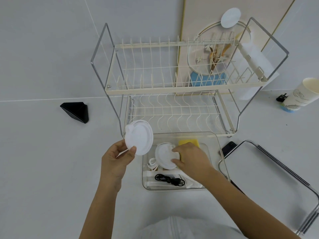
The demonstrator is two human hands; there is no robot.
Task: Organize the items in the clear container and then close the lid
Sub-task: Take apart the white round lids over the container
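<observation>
Pinched between thumb and fingers of the left hand (117,156): one white cup lid (139,137), held up tilted, above the table and just outside the near-left corner of the clear container (222,152). Likely kept aloft so it can be stacked with its match.

Right hand (190,156): reaching into the container, fingertips curled round the edge of a second white lid (164,157) that sits among the contents; grip narrow, thumb at the near rim, fingers at the far rim.

Contents of container:
- yellow sponge (188,141), at the far side, partly under the right hand;
- white coiled cable (152,163), left of the second lid;
- black cable (170,179), bundled, toward the near wall;
- flat white pieces beneath the black cable, kind not clear.

Container lid (255,163): lying flat on the table to the right, separate from the container, metal clasps along its edges. Closing step not yet done.

Surroundings: two-tier dish rack (172,87) standing just behind the container; black wedge-shaped object (76,112) well to the left; paper cup (302,95) at far right; dark phone-like item (227,147) between container and its lid.

Judgement: sorting is in progress; both small lids probably belong nested together inside before the large lid goes on.
</observation>
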